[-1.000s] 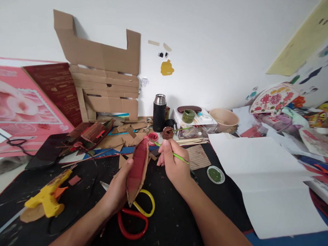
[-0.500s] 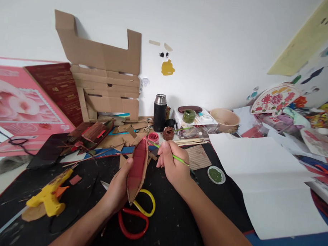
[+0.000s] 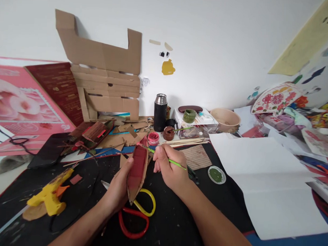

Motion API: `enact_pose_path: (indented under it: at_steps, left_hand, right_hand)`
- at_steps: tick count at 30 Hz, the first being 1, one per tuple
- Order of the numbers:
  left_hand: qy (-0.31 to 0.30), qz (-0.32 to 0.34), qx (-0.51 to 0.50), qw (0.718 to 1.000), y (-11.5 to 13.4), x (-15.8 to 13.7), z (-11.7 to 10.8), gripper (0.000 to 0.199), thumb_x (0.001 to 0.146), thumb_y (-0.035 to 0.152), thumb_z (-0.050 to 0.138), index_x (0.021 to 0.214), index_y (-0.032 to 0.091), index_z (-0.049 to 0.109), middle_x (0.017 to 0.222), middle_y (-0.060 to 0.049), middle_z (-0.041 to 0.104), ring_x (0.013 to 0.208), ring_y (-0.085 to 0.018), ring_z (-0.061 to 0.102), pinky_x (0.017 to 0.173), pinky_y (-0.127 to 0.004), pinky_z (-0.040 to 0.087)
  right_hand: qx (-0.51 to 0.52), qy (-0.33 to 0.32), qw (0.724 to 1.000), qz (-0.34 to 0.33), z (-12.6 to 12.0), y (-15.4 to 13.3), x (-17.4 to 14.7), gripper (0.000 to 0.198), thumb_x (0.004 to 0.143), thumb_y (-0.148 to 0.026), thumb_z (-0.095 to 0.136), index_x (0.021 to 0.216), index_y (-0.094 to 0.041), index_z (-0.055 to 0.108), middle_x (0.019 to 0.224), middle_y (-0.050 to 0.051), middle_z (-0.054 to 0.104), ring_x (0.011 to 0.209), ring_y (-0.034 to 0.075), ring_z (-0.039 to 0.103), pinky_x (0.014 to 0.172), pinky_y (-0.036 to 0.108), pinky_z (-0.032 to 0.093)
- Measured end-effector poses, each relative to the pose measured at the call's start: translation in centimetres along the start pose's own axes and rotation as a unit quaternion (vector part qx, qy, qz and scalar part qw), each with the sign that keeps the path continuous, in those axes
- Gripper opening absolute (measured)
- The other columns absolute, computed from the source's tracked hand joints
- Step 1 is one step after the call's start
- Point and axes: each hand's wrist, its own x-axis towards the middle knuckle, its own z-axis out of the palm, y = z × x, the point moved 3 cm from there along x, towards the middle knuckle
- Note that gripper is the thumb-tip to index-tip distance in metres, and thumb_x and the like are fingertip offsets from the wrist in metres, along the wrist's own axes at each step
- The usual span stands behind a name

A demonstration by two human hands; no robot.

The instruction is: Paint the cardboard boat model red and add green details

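Observation:
My left hand (image 3: 120, 184) grips a narrow cardboard boat (image 3: 138, 168) by its left side, thumb over the edge. Most of the boat's inside is painted dark red; its near tip is bare brown. Pinched in my right hand (image 3: 170, 166) is a paintbrush with a green handle (image 3: 178, 164). The brush's pinkish tip lies at the upper inside of the boat, seemingly touching it. Behind the boat stand a jar of red paint (image 3: 153, 138) and a jar of brown paint (image 3: 168, 133) with a stick or brush across it. Scissors (image 3: 133, 223) with red and yellow handles lie beneath my left hand.
A yellow glue gun (image 3: 50, 196) lies at the left, near a painted model boat (image 3: 92, 135). A black thermos (image 3: 160, 114) stands at the back. To the right are a lid with green paint (image 3: 216, 174), corrugated cardboard (image 3: 197, 156) and white paper (image 3: 269, 177).
My right hand has shifted slightly left and turned, bringing the brush tip from the boat's right edge over to its upper inside. The left hand and boat stay nearly still.

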Motion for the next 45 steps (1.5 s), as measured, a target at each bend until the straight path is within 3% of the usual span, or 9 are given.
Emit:
enact_pose_path:
  at_steps: [7, 14, 20, 26, 32, 38, 45]
  left_hand:
    - [-0.005, -0.001, -0.01, 1.0, -0.12, 0.0, -0.13, 0.048, 0.095, 0.029, 0.08, 0.141, 0.014, 0.077, 0.11, -0.016, 0.089, 0.105, -0.036, 0.086, 0.096, -0.045, 0.069]
    - [-0.011, -0.002, -0.021, 1.0, -0.02, -0.09, 0.23, 0.046, 0.096, 0.028, 0.078, 0.138, 0.01, 0.078, 0.112, -0.018, 0.088, 0.106, -0.037, 0.085, 0.097, -0.046, 0.068]
    - [-0.007, 0.002, -0.004, 1.0, 0.01, -0.07, 0.15, 0.049, 0.094, 0.028, 0.079, 0.14, 0.011, 0.077, 0.11, -0.017, 0.089, 0.106, -0.037, 0.085, 0.092, -0.045, 0.069]
    - [-0.03, 0.008, -0.013, 0.999, -0.12, 0.09, 0.04, 0.053, 0.091, 0.034, 0.085, 0.138, 0.011, 0.079, 0.112, -0.017, 0.089, 0.109, -0.038, 0.084, 0.096, -0.044, 0.068]
    - [-0.018, 0.0, -0.024, 1.0, -0.09, 0.11, 0.08, 0.048, 0.093, 0.03, 0.083, 0.138, 0.012, 0.079, 0.112, -0.017, 0.089, 0.111, -0.036, 0.084, 0.098, -0.043, 0.067]
    - [-0.033, 0.014, -0.017, 0.999, 0.12, 0.01, 0.23, 0.052, 0.091, 0.032, 0.085, 0.138, 0.011, 0.079, 0.115, -0.017, 0.088, 0.114, -0.038, 0.083, 0.1, -0.043, 0.066]
    - [-0.019, 0.009, -0.011, 1.0, 0.16, -0.05, 0.37, 0.053, 0.091, 0.028, 0.083, 0.141, 0.013, 0.077, 0.116, -0.016, 0.088, 0.114, -0.038, 0.083, 0.098, -0.044, 0.067]
  right_hand:
    - [0.004, 0.037, 0.999, 0.019, -0.34, 0.46, 0.27, 0.052, 0.118, -0.059, 0.043, 0.083, -0.025, 0.06, 0.054, -0.005, 0.055, 0.044, 0.013, 0.062, 0.048, 0.024, 0.047]
    - [0.008, -0.011, 1.0, 0.006, 0.18, -0.24, -0.07, 0.051, 0.118, -0.058, 0.044, 0.083, -0.024, 0.062, 0.055, -0.005, 0.056, 0.047, 0.014, 0.066, 0.05, 0.024, 0.048]
    - [0.025, 0.035, 0.999, 0.025, -0.24, 0.29, 0.25, 0.051, 0.117, -0.059, 0.044, 0.083, -0.025, 0.06, 0.053, -0.006, 0.054, 0.044, 0.013, 0.062, 0.048, 0.024, 0.047]
    - [0.013, -0.005, 1.0, 0.018, 0.2, 0.09, -0.06, 0.052, 0.117, -0.06, 0.045, 0.083, -0.025, 0.062, 0.055, -0.005, 0.057, 0.047, 0.014, 0.065, 0.049, 0.024, 0.049]
    - [0.014, 0.031, 0.999, 0.032, -0.15, 0.45, 0.26, 0.053, 0.116, -0.063, 0.043, 0.084, -0.025, 0.061, 0.053, -0.005, 0.055, 0.045, 0.014, 0.063, 0.049, 0.024, 0.049]
    - [0.011, -0.005, 1.0, 0.006, 0.2, 0.02, -0.01, 0.049, 0.117, -0.056, 0.047, 0.083, -0.024, 0.062, 0.055, -0.005, 0.056, 0.047, 0.013, 0.065, 0.05, 0.023, 0.048]
    - [0.039, 0.029, 0.999, 0.024, -0.23, 0.2, 0.21, 0.049, 0.117, -0.057, 0.046, 0.084, -0.024, 0.061, 0.053, -0.006, 0.054, 0.045, 0.013, 0.062, 0.049, 0.023, 0.048]
